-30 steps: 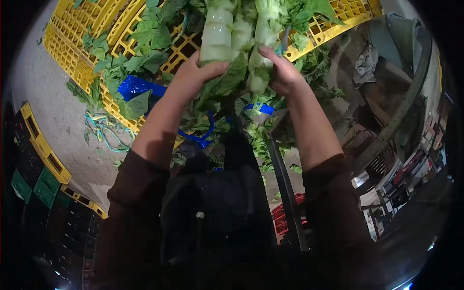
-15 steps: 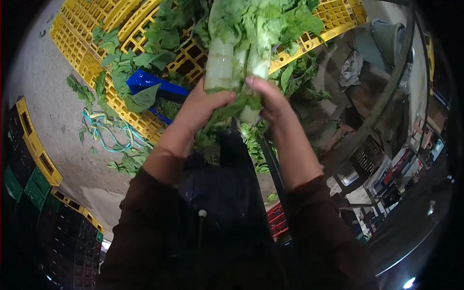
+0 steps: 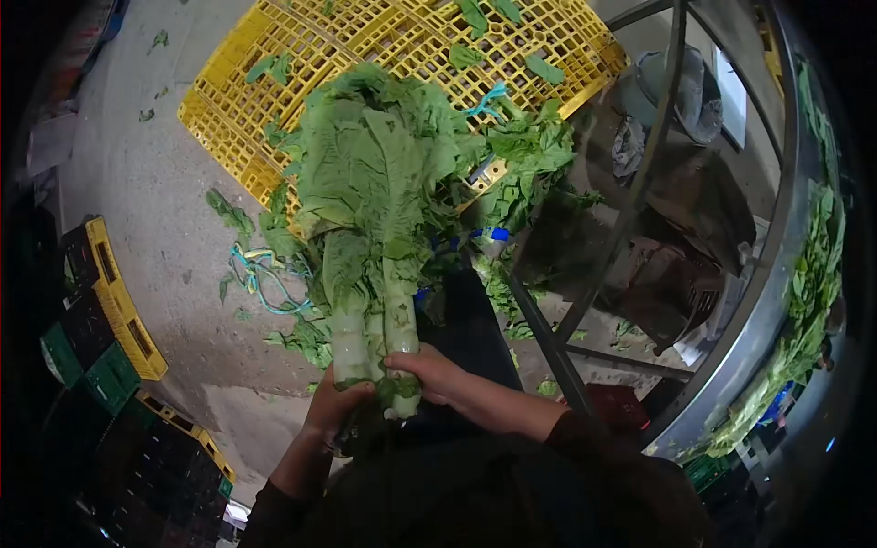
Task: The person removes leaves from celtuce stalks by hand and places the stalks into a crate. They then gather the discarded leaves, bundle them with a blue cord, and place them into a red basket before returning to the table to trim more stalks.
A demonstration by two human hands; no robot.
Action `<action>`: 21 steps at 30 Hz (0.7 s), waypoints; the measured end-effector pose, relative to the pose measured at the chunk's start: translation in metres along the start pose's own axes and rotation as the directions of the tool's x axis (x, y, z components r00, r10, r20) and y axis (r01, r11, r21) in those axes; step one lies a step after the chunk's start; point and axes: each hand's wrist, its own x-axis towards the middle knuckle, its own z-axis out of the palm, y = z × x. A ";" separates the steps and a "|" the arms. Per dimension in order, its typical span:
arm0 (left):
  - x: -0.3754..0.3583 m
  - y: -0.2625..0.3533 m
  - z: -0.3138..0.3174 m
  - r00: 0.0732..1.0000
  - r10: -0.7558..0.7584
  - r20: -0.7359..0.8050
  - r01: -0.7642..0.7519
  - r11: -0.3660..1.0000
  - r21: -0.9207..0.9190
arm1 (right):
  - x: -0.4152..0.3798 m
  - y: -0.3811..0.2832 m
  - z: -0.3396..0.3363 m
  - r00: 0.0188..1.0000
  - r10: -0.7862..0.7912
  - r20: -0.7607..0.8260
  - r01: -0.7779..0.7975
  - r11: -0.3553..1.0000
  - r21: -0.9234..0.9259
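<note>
A bunch of celtuce (image 3: pixel 384 173), with thick pale stems and broad green leaves, points away from my body, its cut stem ends nearest me. My left hand (image 3: pixel 336 402) is closed round the lower stems on the left. On the right, my right hand (image 3: pixel 427 373) grips the stem ends, its thumb lying across a stem. The undersides of the stems and most of my fingers are hidden. Beyond the leaves, the yellow plastic pallet (image 3: pixel 247 68) lies on the floor, partly covered by the bunch.
A metal table (image 3: pixel 758 301) with a strip of green leaves (image 3: pixel 808 274) curves along the right, its dark frame (image 3: pixel 630 210) nearby. Blue-and-yellow cord (image 3: pixel 265 279) and loose leaves (image 3: pixel 306 338) lie on the floor. Stacked crates (image 3: pixel 119 365) stand at left; a grey bucket (image 3: pixel 658 87) stands behind the frame.
The celtuce and both hands are now lower in view, closer to my body. My view has shifted, showing more of the pallet and the metal table with leaves. Both hands still hold the bunch.
</note>
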 end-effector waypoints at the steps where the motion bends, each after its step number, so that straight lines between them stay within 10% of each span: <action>1: -0.017 0.007 0.005 1.000 0.009 0.001 -0.009 1.000 0.009 | -0.007 0.003 0.009 1.000 -0.009 0.009 0.009 1.000 0.000; 10: -0.098 0.057 0.044 0.968 0.244 -0.054 -0.240 0.968 0.074 | -0.072 -0.039 0.077 0.956 -0.225 0.190 0.263 0.941 -0.212; 16: -0.122 0.101 0.138 0.822 0.469 0.322 -0.519 0.851 0.085 | -0.205 -0.085 0.098 0.752 -0.637 0.170 0.656 0.698 -0.286; 21: -0.138 0.104 0.255 0.712 0.314 0.628 -0.517 0.840 0.166 | -0.347 -0.094 0.066 0.492 -0.870 0.022 0.785 0.433 -0.442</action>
